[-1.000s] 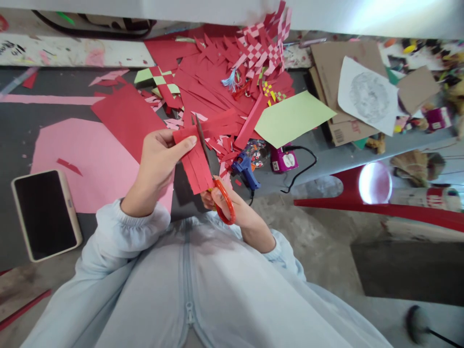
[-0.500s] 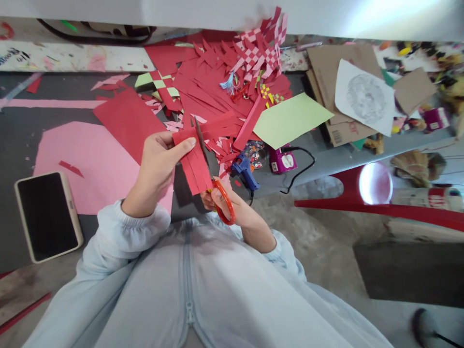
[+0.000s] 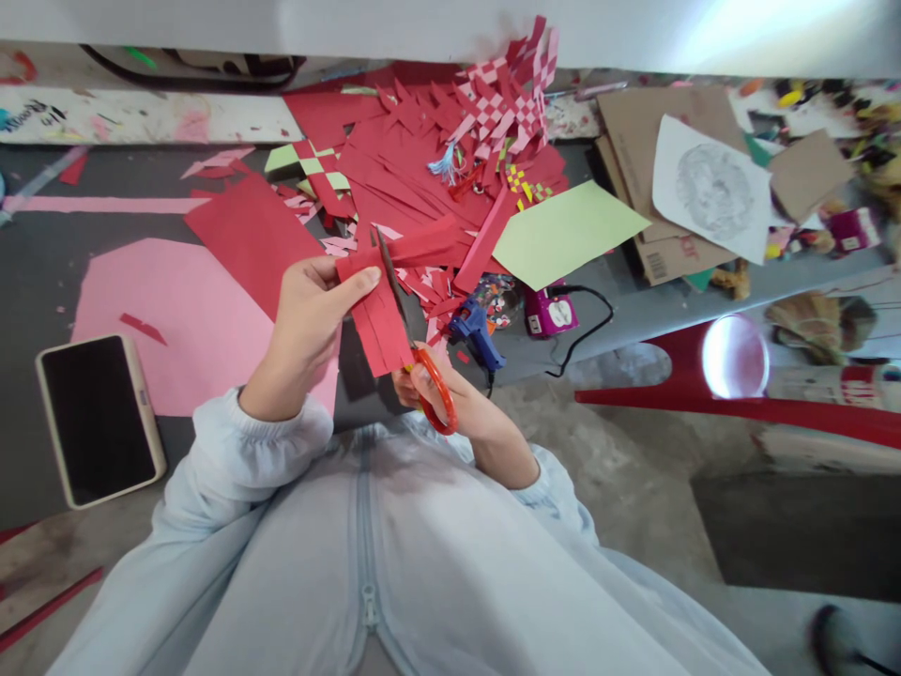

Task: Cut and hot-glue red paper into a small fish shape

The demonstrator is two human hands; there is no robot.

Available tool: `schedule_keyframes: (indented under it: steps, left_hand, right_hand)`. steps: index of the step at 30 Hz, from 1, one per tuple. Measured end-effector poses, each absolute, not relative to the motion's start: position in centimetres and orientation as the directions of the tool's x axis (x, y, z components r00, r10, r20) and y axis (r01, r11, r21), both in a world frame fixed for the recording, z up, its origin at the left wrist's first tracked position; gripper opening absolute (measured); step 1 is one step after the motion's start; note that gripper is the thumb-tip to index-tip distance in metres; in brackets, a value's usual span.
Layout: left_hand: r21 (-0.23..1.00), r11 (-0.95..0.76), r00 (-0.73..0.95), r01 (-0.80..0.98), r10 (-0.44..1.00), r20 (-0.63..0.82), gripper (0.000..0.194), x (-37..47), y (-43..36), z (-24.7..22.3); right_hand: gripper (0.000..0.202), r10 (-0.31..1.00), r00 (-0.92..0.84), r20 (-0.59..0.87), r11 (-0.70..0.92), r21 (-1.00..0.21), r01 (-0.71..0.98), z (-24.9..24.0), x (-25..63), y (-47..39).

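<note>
My left hand (image 3: 310,314) pinches a piece of red paper (image 3: 380,333) by its upper left part, thumb on top. Long slits divide the paper into strips. My right hand (image 3: 436,385) grips orange-handled scissors (image 3: 440,399) below the paper, fingers in the handle loops. The blades run up along the paper's right side, their tips near the top strip. Whether the blades are fully closed I cannot tell. Beyond both hands lies a heap of red paper strips (image 3: 401,178), partly hidden by the held paper.
Pink paper (image 3: 169,319), red paper (image 3: 243,235) and a phone (image 3: 102,422) lie left. Right are a blue glue gun (image 3: 479,333), green paper (image 3: 570,235), a purple box (image 3: 549,314) with a black cable, and cardboard (image 3: 626,141). Woven pink-red paper (image 3: 493,103) stands at the back.
Hands, paper and scissors hold nearly the same pose. The whole view has shifted very slightly, with the table things appearing a little further right.
</note>
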State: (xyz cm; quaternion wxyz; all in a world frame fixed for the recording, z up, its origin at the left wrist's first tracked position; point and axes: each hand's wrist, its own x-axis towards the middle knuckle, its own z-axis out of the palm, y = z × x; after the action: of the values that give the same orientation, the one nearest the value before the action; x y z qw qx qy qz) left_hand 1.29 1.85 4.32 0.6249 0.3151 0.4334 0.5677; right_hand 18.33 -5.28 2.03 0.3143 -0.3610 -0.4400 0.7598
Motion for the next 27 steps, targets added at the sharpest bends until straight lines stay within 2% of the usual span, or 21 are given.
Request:
schedule_keyframes:
  steps: [13,21,24,27]
  left_hand:
    - [0.896,0.064,-0.062,-0.439,0.993,-0.101,0.025,1.0,2.1,3.8]
    - [0.94,-0.009,-0.162,-0.34,0.986,-0.05,0.033,0.6,2.4,2.9]
    - [0.971,-0.152,-0.284,-0.184,0.954,0.096,0.022,0.1,2.7,2.6]
    - [0.936,-0.335,-0.387,0.109,0.853,0.35,0.014,-0.6,3.0,2.3]
  right_hand:
    - [0.046,0.788,-0.526,-0.32,-0.452,-0.88,-0.142,2.4,18.7,-5.1]
    - [0.057,0.793,-0.467,-0.39,-0.48,-0.873,-0.087,2.5,19.0,-5.0]
    - [0.052,0.809,-0.446,-0.382,-0.471,-0.876,-0.103,2.0,19.3,-4.9]
    - [0.052,0.83,-0.41,-0.378,-0.473,-0.866,-0.159,1.6,19.4,-4.8]
